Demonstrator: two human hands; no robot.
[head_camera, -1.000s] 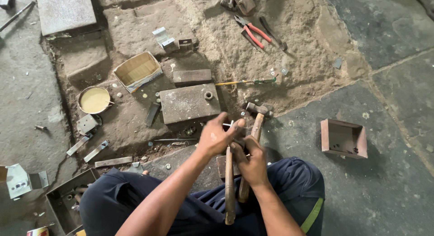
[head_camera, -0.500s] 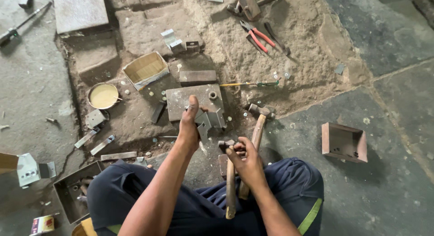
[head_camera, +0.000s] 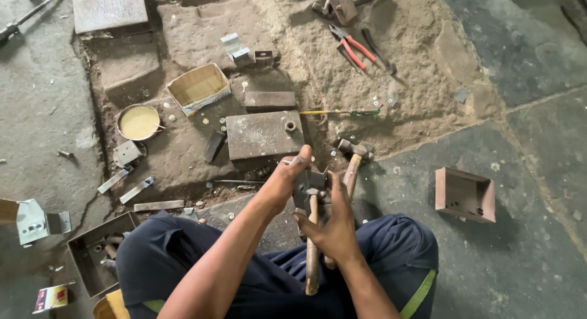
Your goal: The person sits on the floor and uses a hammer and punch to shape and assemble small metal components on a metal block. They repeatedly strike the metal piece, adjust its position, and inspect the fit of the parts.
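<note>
Steel bracket [head_camera: 304,183], grey and bent, sits at frame centre; I see my left hand [head_camera: 285,175] holding it, thumb on top and fingers curled round its left edge. My right hand [head_camera: 333,227], just below it, has fingers loosely closed on two wooden handles, index finger raised against the bracket.

- Hammer [head_camera: 353,157]: head just right of the bracket, handle running down into my right hand.
- Second tool [head_camera: 312,245]: wooden handle pointing down over my lap; I cannot tell what its head is.
- Grey slab [head_camera: 264,134]: above the bracket, flat on the dirt, a nut on its upper right corner.
- Smaller block [head_camera: 269,100]: just above the slab.
- Screwdriver [head_camera: 340,112]: right of the block, lying level.
- Red pliers [head_camera: 350,47]: upper centre-right.
- Cardboard box [head_camera: 198,87]: upper left of centre, open.
- Round tin [head_camera: 138,121]: left of the slab, yellowish inside.
- Rusty metal box [head_camera: 464,194]: right, on stone floor, well apart.
- Grey tray [head_camera: 98,252]: lower left, beside my knee.
</note>
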